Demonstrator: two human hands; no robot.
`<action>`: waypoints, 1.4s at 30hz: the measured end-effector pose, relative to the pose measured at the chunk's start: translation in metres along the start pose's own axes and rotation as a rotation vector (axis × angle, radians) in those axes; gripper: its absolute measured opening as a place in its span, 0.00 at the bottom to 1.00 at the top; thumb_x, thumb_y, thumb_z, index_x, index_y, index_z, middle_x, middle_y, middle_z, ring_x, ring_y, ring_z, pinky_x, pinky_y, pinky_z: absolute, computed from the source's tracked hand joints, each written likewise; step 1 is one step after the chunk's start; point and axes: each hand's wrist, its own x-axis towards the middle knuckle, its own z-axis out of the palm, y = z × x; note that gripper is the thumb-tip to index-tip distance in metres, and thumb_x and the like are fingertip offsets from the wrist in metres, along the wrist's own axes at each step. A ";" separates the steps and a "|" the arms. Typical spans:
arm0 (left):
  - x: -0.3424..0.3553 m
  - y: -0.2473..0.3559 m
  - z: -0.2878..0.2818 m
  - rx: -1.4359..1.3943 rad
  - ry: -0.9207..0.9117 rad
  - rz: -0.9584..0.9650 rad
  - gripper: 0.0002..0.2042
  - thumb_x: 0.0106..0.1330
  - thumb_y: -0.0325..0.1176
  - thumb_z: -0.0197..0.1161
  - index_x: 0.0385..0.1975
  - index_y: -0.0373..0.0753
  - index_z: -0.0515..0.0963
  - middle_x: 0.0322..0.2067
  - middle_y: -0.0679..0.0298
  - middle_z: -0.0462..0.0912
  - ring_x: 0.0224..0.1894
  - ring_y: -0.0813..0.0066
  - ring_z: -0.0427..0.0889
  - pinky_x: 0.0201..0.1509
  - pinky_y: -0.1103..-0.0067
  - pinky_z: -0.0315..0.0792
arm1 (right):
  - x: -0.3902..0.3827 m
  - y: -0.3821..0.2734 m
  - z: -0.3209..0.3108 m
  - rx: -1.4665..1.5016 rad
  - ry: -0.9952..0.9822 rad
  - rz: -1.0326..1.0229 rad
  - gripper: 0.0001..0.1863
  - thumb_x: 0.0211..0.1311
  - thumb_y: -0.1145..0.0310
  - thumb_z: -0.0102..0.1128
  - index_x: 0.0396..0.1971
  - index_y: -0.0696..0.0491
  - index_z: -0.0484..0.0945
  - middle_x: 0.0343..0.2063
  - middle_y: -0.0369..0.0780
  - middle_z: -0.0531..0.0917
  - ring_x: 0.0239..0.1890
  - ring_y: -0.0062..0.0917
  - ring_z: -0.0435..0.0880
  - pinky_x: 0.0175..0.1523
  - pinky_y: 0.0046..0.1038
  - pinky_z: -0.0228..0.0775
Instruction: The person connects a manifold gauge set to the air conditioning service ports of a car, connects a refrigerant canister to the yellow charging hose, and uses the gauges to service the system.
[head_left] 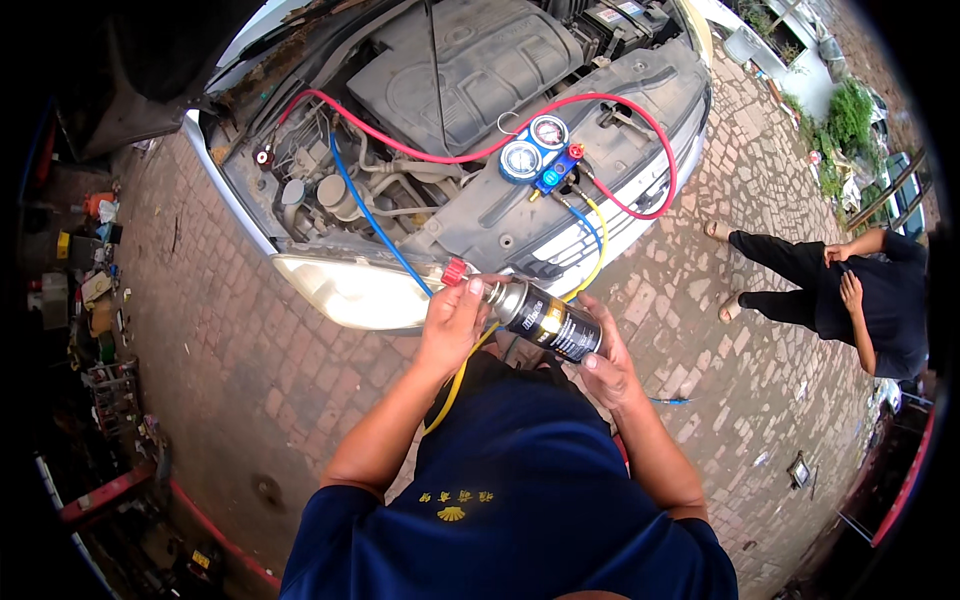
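Note:
A black refrigerant can [552, 321] lies tilted in front of me, its silver neck toward the left. My right hand [612, 362] is wrapped round its base end. At the neck, my left hand [452, 322] is closed on the can tap [492, 290], whose red handle [454, 271] sticks up above the fingers. A yellow hose [461, 378] passes by my left hand and runs behind the can. It leads up to a manifold gauge set [540, 155] with two round dials, set on the car's front panel. The left fingers partly hide the tap.
A car with its hood up shows its engine cover [465, 75] and headlight [345, 290]. Red [410, 155] and blue [365, 205] hoses loop over the bay. Another person [850, 295] stands at the right on the brick paving [240, 350]. Clutter [100, 290] lines the left.

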 end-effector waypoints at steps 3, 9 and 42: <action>0.002 -0.003 -0.007 0.019 -0.024 0.017 0.25 0.83 0.51 0.50 0.56 0.33 0.82 0.19 0.77 0.67 0.18 0.91 0.62 0.22 0.87 0.58 | 0.009 0.000 -0.027 0.316 -0.179 0.266 0.45 0.68 0.41 0.64 0.73 0.57 0.62 0.48 0.41 0.83 0.44 0.23 0.82 0.39 0.24 0.73; 0.005 0.000 -0.014 -0.030 0.026 -0.032 0.24 0.84 0.49 0.49 0.56 0.34 0.82 0.19 0.78 0.67 0.19 0.91 0.62 0.24 0.88 0.58 | 0.012 0.006 0.013 0.129 0.014 0.052 0.47 0.65 0.32 0.62 0.71 0.54 0.65 0.53 0.47 0.83 0.39 0.32 0.86 0.37 0.27 0.75; 0.088 -0.014 0.192 0.005 0.535 -0.025 0.26 0.83 0.51 0.49 0.55 0.31 0.81 0.17 0.75 0.66 0.17 0.87 0.62 0.23 0.85 0.58 | 0.144 -0.149 -0.222 -0.357 -0.676 0.276 0.55 0.46 0.49 0.84 0.69 0.64 0.67 0.56 0.44 0.79 0.63 0.28 0.76 0.72 0.30 0.62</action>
